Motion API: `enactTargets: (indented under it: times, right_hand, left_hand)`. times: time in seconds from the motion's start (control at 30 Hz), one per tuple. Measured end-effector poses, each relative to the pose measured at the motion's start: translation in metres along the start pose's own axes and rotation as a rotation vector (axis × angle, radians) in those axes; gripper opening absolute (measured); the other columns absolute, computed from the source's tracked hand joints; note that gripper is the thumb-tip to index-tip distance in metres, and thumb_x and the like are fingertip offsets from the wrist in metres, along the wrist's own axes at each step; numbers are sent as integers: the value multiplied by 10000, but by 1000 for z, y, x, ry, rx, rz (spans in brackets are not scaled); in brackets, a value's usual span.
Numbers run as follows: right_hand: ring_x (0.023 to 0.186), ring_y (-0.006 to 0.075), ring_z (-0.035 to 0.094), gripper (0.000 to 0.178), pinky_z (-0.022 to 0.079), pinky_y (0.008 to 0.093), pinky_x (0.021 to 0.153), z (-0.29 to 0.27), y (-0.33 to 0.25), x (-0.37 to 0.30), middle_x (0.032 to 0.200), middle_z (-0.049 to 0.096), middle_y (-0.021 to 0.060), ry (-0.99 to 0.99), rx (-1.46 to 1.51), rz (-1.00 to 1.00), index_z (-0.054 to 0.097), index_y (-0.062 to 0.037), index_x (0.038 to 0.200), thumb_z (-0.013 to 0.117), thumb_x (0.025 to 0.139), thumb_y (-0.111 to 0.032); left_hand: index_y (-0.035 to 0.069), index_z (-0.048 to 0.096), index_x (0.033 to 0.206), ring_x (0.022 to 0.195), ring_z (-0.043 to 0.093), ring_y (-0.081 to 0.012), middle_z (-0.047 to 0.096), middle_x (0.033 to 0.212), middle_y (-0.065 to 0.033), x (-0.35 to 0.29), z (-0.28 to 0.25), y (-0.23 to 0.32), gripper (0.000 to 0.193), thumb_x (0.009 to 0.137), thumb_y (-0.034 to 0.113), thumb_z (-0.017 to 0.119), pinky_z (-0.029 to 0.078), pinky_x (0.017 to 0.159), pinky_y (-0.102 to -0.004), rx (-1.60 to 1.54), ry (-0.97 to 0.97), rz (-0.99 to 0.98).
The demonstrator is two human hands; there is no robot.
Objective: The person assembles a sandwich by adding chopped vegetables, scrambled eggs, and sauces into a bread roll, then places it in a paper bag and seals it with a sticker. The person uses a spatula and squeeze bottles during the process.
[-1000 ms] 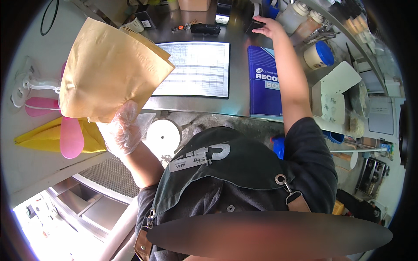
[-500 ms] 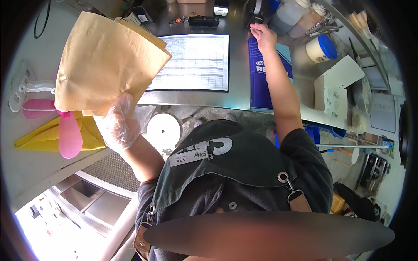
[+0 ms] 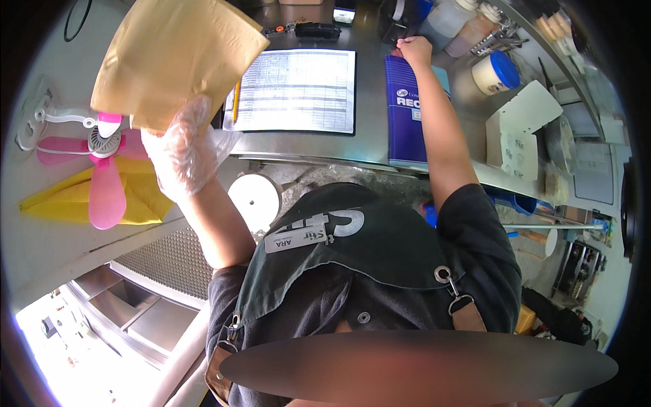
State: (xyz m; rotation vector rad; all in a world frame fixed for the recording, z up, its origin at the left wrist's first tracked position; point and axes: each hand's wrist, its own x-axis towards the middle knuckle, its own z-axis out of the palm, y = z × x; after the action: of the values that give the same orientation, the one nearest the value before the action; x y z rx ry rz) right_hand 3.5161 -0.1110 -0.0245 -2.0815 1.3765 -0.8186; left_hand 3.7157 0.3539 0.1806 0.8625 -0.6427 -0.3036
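My left hand (image 3: 183,146), in a clear plastic glove, grips brown paper bags (image 3: 173,64) by their lower edge. They are held up at the far left and cover part of the counter. My right hand (image 3: 415,51) is bare and reaches to the top end of a blue record book (image 3: 405,115). Its fingers are curled together beside a black object (image 3: 397,28); whatever they hold is hidden. Between my hands lies a printed sheet on a dark board (image 3: 298,91), with a yellow pencil (image 3: 237,102) along its left side.
A pink-bladed fan (image 3: 105,144) and a yellow cloth-like item (image 3: 129,197) are at the left. Sauce bottles (image 3: 451,20), a blue-lidded tub (image 3: 495,72) and an opened white box (image 3: 512,139) stand at the right. A black case (image 3: 319,31) lies behind the board. A round white stool top (image 3: 254,202) is below the counter.
My left hand has lifted the paper bags up and away, uncovering the pencil and more of the fan. My right hand's fingers, spread before, have curled in at the book's top end.
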Motion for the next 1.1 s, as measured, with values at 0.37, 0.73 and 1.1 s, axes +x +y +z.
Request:
enactTargets:
  times: [0.37, 0.73, 1.1]
  right_hand:
    - [644, 12, 462, 240, 359, 198, 522, -122, -194, -123, 773, 573, -39, -305, 627, -379, 657, -49, 868, 601, 958, -264]
    - [565, 4, 286, 333, 195, 190, 464, -123, -292, -203, 688, 427, -47, -882, 919, -306, 471, -95, 687, 527, 967, -267]
    - [577, 18, 372, 502, 177, 201, 461, -109, -296, -196, 673, 511, -29, -789, 764, -247, 564, -95, 693, 570, 911, -547]
  left_hand:
    - [-19, 569, 1132, 851, 658, -184, 668, 998, -95, 14, 61, -8, 519, 653, -25, 769, 537, 831, -318, -18, 54, -17]
    - [-4, 490, 1298, 1052, 637, -228, 631, 1194, -124, 3, 85, -6, 658, 706, -18, 777, 534, 906, -344, -71, -91, -33]
    - [2, 507, 1262, 1002, 639, -211, 637, 1152, -112, -4, 92, 5, 652, 697, 7, 831, 532, 863, -329, 51, -42, 20]
